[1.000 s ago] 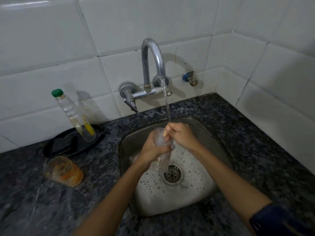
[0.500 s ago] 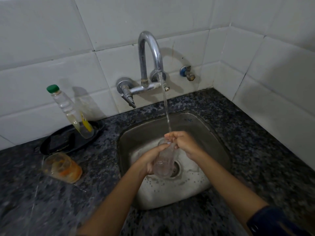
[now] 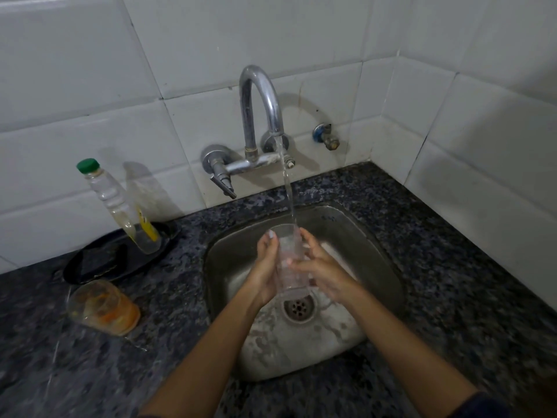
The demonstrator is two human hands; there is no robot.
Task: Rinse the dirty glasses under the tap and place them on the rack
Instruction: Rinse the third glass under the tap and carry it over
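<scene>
A clear glass (image 3: 290, 260) stands upright over the steel sink (image 3: 355, 236), held between both hands. My left hand (image 3: 265, 267) wraps its left side and my right hand (image 3: 322, 267) presses on its right side. Water runs from the chrome tap (image 3: 261, 107) in a thin stream into the glass's open mouth. A second glass (image 3: 102, 307), smeared with orange residue, lies on its side on the dark granite counter (image 3: 452, 267) to the left of the sink. No rack is in view.
A clear bottle with a green cap (image 3: 117, 206) leans in a black tray (image 3: 99, 263) at the back left. A small valve (image 3: 327, 137) sticks out of the white tiled wall right of the tap. The sink drain (image 3: 299, 307) sits below the hands.
The glass has gone from tilted to upright under the stream. My right hand came off the rim and now rests on the glass's side.
</scene>
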